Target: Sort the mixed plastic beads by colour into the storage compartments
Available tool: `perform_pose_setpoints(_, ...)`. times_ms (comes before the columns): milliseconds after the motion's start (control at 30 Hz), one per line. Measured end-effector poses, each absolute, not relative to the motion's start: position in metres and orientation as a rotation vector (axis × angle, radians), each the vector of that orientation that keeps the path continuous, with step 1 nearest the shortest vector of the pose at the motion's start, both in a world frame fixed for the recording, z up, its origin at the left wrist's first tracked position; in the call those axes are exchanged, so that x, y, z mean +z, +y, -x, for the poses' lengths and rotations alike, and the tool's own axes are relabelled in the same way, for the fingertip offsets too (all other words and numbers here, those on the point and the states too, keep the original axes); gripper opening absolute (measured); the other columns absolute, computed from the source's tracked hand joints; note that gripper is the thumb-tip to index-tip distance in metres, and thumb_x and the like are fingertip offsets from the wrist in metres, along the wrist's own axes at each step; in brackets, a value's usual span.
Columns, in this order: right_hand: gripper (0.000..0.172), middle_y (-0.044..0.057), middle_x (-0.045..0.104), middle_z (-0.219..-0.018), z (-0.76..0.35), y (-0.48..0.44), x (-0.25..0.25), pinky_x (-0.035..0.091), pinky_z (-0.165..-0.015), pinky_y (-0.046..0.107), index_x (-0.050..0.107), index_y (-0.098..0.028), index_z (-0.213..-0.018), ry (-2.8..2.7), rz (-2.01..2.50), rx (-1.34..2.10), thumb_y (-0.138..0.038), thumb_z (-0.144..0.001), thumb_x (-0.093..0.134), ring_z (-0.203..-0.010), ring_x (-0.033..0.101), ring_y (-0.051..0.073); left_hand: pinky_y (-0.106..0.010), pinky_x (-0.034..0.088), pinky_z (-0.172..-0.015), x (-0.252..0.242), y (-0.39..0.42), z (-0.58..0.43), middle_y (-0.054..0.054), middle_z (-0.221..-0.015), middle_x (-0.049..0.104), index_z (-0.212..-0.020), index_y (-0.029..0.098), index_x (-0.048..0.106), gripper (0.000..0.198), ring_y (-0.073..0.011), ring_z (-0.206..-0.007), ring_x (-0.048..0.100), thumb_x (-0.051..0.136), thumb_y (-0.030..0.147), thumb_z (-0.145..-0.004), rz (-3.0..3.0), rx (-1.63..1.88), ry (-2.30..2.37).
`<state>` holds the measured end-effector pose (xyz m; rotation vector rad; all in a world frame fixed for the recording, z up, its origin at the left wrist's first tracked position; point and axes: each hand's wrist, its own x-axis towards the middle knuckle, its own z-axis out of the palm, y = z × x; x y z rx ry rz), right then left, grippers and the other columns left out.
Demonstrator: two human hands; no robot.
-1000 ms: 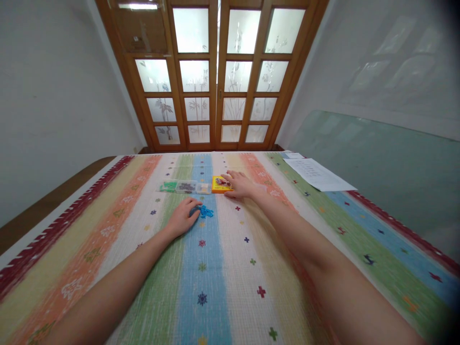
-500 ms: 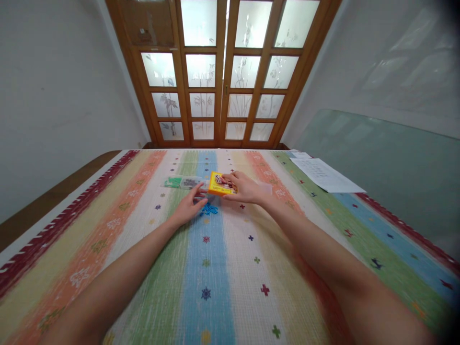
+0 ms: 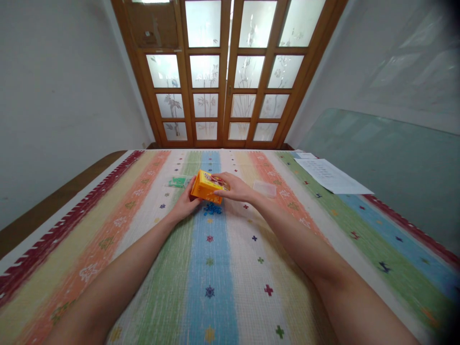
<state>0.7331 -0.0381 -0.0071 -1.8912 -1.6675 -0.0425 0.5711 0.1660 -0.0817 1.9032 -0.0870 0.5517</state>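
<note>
Both hands hold a small yellow-orange box (image 3: 204, 188) with a printed top, lifted and tilted above the striped cloth. My right hand (image 3: 233, 188) grips its right side with fingers curled over the top. My left hand (image 3: 186, 204) clasps its left lower edge. Just under the box lies a small heap of blue plastic pieces (image 3: 212, 208) on the blue stripe.
A clear compartment case with green pieces (image 3: 178, 181) lies behind the box. A clear lid (image 3: 265, 188) rests to the right. Paper sheets (image 3: 332, 176) lie at the far right, beside a leaning glass pane (image 3: 388, 163). Wooden glazed doors (image 3: 223, 72) stand beyond the table.
My right hand carried the yellow box from the cloth up and to the left. My left hand left the blue pieces and took hold of the box.
</note>
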Motion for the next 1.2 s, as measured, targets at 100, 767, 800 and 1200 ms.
perform_pose_setpoints(100, 0.077, 0.014, 0.062, -0.137, -0.728, -0.046, -0.002, 0.047, -0.108, 0.051, 0.050, -0.026, -0.153, -1.693, 1.834, -0.103, -0.065, -0.089, 0.069, -0.125, 0.059, 0.031, -0.050, 0.037, -0.122, -0.073, 0.166, -0.569, -0.016, -0.163, 0.040, -0.166, 0.028, 0.017, 0.092, -0.0264, -0.149, 0.042, 0.069, 0.044, -0.092, -1.868, 0.580, -0.101)
perform_pose_setpoints(767, 0.093, 0.016, 0.035, -0.160, -0.696, -0.125, -0.054, 0.039, -0.120, 0.058, 0.024, -0.031, -0.165, -1.792, 1.582, -0.134, -0.063, -0.089, 0.069, -0.147, 0.038, 0.036, -0.043, 0.048, -0.114, -0.012, 0.171, -0.544, -0.006, -0.153, 0.057, -0.158, 0.030, 0.041, 0.063, -0.0251, -0.135, 0.059, 0.049, 0.015, -0.098, -2.578, 0.534, -0.392)
perform_pose_setpoints(800, 0.093, 0.016, 0.035, -0.160, -0.696, -0.125, -0.054, 0.039, -0.119, 0.058, 0.024, -0.032, -0.165, -1.792, 1.583, -0.138, -0.063, -0.089, 0.069, -0.147, 0.038, 0.036, -0.044, 0.049, -0.113, -0.012, 0.172, -0.544, -0.006, -0.152, 0.058, -0.158, 0.031, 0.041, 0.063, -0.0251, -0.134, 0.060, 0.050, 0.016, -0.098, -2.579, 0.532, -0.387)
perform_pose_setpoints(1200, 0.088, 0.012, 0.033, -0.163, -0.699, -0.095, -0.027, 0.037, -0.119, 0.062, 0.027, -0.038, -0.163, -1.589, 1.669, -0.364, -0.058, -0.089, 0.071, -0.148, 0.037, 0.038, -0.045, 0.054, -0.108, -0.021, 0.137, -0.557, -0.016, -0.142, 0.063, -0.153, 0.020, 0.048, 0.062, -0.0298, -0.126, 0.065, 0.066, 0.038, -0.096, -1.902, 0.363, -0.335)
